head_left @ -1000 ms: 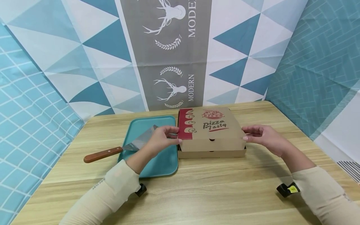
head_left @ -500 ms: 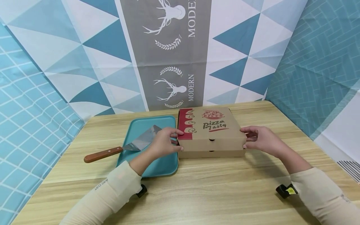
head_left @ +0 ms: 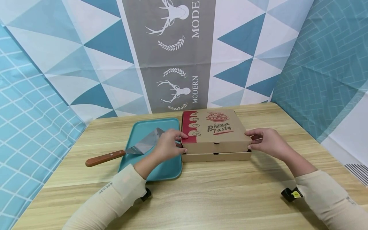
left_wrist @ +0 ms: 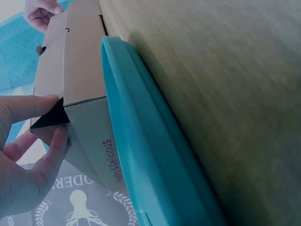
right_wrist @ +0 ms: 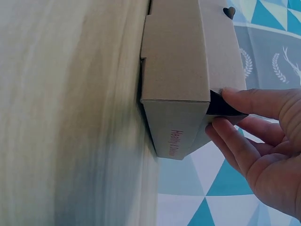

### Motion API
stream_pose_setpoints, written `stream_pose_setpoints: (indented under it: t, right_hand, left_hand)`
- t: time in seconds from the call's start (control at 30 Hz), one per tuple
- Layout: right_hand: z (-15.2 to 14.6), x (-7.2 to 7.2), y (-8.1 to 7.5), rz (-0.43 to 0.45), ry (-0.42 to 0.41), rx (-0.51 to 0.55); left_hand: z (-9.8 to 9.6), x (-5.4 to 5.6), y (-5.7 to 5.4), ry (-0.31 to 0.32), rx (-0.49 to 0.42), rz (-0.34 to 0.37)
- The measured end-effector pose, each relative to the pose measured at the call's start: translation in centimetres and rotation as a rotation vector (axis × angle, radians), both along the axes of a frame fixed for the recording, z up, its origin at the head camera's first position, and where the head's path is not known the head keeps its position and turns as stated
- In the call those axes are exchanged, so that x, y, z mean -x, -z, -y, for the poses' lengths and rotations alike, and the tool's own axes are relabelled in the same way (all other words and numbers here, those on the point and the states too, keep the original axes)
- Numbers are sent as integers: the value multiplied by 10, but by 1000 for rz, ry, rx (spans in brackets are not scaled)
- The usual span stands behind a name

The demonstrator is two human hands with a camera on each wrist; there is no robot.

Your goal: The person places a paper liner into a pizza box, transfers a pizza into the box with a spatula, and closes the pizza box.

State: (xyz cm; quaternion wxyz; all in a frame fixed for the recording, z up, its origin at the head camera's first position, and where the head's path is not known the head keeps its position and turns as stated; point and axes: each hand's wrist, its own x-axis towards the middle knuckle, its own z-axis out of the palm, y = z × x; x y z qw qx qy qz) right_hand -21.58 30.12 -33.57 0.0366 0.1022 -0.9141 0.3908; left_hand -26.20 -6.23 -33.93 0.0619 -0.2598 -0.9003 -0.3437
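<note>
A closed brown cardboard pizza box (head_left: 221,131) with a red printed band lies on the table, its lid's front flap sitting a little above the base's bottom edge. My left hand (head_left: 168,143) pinches the lid's front left corner, thumb on the front flap and fingers at the side. At the front right corner, my right hand (head_left: 265,142) pinches the lid the same way. Both wrist views show a dark gap at the corner between thumb and fingers, beside the lid flap (left_wrist: 49,70) on the left and the box's side wall (right_wrist: 174,127) on the right.
Left of the box lies a teal tray (head_left: 169,171), its right rim close against the box. A pizza spatula (head_left: 148,142) rests across the tray, its wooden handle (head_left: 104,158) reaching past the left rim. Behind the wooden table (head_left: 218,198) hangs a patterned cloth (head_left: 184,57).
Both hands have shifted slightly at the front corners, thumbs lower and fingers onto the lid's edge. The lid's front edge has risen a little, showing more of the base below.
</note>
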Motion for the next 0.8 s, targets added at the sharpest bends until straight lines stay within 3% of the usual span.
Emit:
stream_pose_setpoints:
  t: [0.27, 0.43, 0.53, 0.67, 0.8]
  right_hand:
    - [0, 0, 1, 4, -14, -19]
    - [-4, -2, -3, -41, -35, -98]
    - [-5, -2, -6, -85, -56, -176]
    - [-2, -2, -5, -89, -144, -251]
    - [2, -1, 3, -77, -234, -308]
  left_hand:
    - [0, 0, 2, 31, 42, -17]
    - [4, 2, -5, 73, 139, -51]
    - [6, 4, -10, 168, 208, -100]
    - [7, 8, -10, 345, 288, -123]
    - [5, 7, -2, 405, 387, -119]
